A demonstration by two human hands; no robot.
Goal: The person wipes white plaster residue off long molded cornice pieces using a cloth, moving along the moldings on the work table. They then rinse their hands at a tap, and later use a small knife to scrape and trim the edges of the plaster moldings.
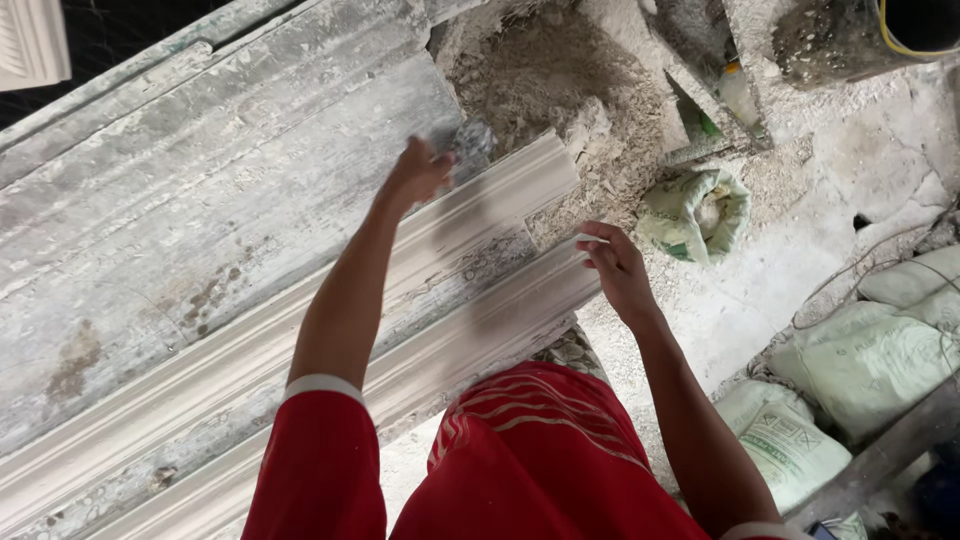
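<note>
A person's left hand (415, 172) closes on a crumpled grey wad (472, 145) (blurred, its material unclear) held over the upper white plaster moulding (300, 325), while the right hand (617, 268) pinches the near end of the lower moulding (480, 335), fingers together on its edge. Both mouldings lie side by side on a worn grey workbench (150, 210). Beyond, an open green sack (695, 212) sits on the dusty floor (800, 270), beside plaster rubble (545, 75).
</note>
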